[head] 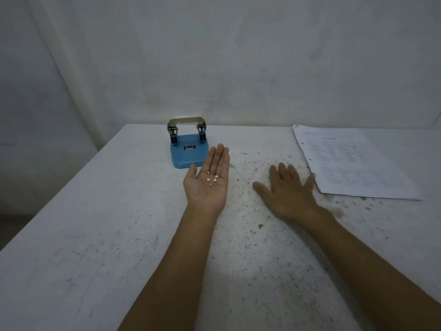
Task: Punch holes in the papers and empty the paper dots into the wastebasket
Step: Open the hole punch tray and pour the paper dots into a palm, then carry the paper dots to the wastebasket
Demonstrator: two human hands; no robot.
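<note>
My left hand [208, 185] lies palm up over the table, fingers straight and together, with several small white paper dots [212, 179] resting loose on the palm. Just beyond its fingertips stands a blue hole punch [186, 148] with a cream metal handle, upright at the back of the table. My right hand [287, 189] is palm down and flat over the table, fingers spread, blurred, holding nothing. A stack of printed papers [350, 163] with punched holes on its left edge lies to the right of that hand. No wastebasket is in view.
The white table [100, 235] is scuffed and speckled with dark marks. Its left edge runs diagonally from back centre to front left, with floor beyond. A bare pale wall stands close behind the back edge.
</note>
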